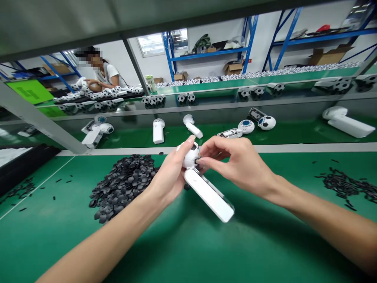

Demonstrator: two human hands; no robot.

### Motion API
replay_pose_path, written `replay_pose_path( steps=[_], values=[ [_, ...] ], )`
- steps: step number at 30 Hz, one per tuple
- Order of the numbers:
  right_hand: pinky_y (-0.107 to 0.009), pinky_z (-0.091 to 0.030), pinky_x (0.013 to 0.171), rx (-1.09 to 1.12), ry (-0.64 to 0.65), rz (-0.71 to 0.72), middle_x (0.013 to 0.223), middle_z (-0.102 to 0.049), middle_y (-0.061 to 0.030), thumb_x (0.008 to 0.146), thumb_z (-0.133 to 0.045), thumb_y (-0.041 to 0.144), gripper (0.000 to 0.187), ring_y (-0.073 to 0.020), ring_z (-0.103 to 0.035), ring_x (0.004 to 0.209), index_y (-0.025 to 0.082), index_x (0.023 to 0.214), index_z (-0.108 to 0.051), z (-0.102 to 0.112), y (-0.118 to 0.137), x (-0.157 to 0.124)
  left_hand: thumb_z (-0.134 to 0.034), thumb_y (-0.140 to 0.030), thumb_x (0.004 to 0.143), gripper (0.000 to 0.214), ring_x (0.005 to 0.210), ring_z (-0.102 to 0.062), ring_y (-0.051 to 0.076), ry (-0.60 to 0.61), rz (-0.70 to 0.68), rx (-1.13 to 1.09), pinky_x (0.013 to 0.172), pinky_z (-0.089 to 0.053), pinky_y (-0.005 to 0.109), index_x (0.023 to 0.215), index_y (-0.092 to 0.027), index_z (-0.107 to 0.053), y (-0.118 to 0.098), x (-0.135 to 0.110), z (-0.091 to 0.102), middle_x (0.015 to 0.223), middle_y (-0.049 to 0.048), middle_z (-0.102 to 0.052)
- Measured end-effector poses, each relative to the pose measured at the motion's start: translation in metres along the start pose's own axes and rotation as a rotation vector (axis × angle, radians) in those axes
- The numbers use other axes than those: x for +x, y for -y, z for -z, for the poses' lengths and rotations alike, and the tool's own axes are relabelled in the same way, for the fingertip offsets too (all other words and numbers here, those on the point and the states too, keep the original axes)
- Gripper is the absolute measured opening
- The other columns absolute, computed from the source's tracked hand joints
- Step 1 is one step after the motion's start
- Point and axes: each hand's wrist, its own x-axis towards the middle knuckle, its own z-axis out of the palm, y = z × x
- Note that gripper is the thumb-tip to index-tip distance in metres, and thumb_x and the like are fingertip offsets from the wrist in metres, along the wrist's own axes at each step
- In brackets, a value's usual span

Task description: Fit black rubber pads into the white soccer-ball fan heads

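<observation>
Black pile (121, 188) left of hands (166, 177) (235, 163)

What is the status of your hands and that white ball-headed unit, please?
Left hand holding white unit with soccer-ball head. Right hand fingertips on black piece at the head. Pile of black pieces left of hands, not in the way.

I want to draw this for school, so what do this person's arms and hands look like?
The left forearm and right forearm are bare, with no sleeves in view. The left hand and right hand have slim fingers and no gloves. I can't see any rings, watches, bracelets, cables or markings.
</observation>
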Motion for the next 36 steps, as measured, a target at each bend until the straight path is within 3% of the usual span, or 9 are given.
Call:
replay_pose_path(
  steps=[4,12,19,26,33,36],
  values=[
    [-0.028,-0.058,0.071,-0.103,-0.034,0.049,0.087,-0.082,0.0005,0.092,-0.076,0.009,0.011,-0.0164,-0.077,0.077,0.020,0.089,-0.074,-0.004,-0.001,-0.001,-0.095,-0.052,0.077,0.047,0.062,-0.050,0.012,-0.001,-0.004,-0.022,0.056,-0.047,0.024,0.084,-0.018,-0.062,0.003,-0.001,0.000,0.075,-0.0015,-0.055],
    [-0.028,-0.056,0.067,-0.023,-0.046,0.007,0.080,-0.080,0.0020,0.092,-0.078,0.016,0.011,-0.0163,-0.075,0.070,0.021,0.084,-0.074,-0.007,-0.002,-0.002,-0.090,-0.056,0.081,0.047,0.063,-0.049,0.013,-0.012,0.010,0.000,0.056,-0.045,0.025,0.085,-0.020,-0.061,0.004,-0.006,-0.003,0.079,-0.0005,-0.055],
    [-0.027,-0.058,0.066,0.006,-0.067,-0.031,0.077,-0.079,0.0026,0.086,-0.084,0.016,0.016,-0.0165,-0.074,0.071,0.022,0.080,-0.071,-0.005,0.000,0.000,-0.094,-0.056,0.078,0.050,0.067,-0.048,0.011,-0.133,-0.156,0.097,0.054,-0.043,0.020,0.096,-0.019,-0.063,0.006,-0.012,-0.007,0.082,-0.0015,-0.052],
    [-0.025,-0.058,0.061,0.100,-0.021,-0.134,0.075,-0.074,0.0039,0.082,-0.089,0.019,0.027,-0.0152,-0.072,0.068,0.022,0.079,-0.063,0.001,0.009,0.004,-0.085,-0.053,0.088,0.040,0.066,-0.048,0.011,-0.177,-0.270,0.239,0.054,-0.045,0.021,0.098,-0.021,-0.063,0.005,-0.018,-0.011,0.083,-0.0015,-0.052],
    [-0.026,-0.052,0.062,-0.019,0.085,-0.136,0.078,-0.070,0.0053,0.085,-0.086,0.017,0.030,-0.0151,-0.070,0.074,0.023,0.082,-0.057,0.009,0.009,0.005,-0.082,-0.051,0.091,0.037,0.071,-0.052,0.013,-0.202,-0.336,0.355,0.055,-0.048,0.020,0.099,-0.020,-0.064,0.011,-0.017,-0.010,0.087,0.0002,-0.057],
    [-0.026,-0.047,0.061,-0.161,0.068,-0.042,0.082,-0.070,0.0054,0.088,-0.086,0.023,0.031,-0.0147,-0.067,0.073,0.023,0.088,-0.056,0.005,0.002,0.004,-0.082,-0.050,0.093,0.035,0.069,-0.051,0.011,-0.194,-0.334,0.334,0.054,-0.047,0.018,0.100,-0.020,-0.064,0.008,-0.018,-0.011,0.086,-0.0002,-0.057]
  ],
)
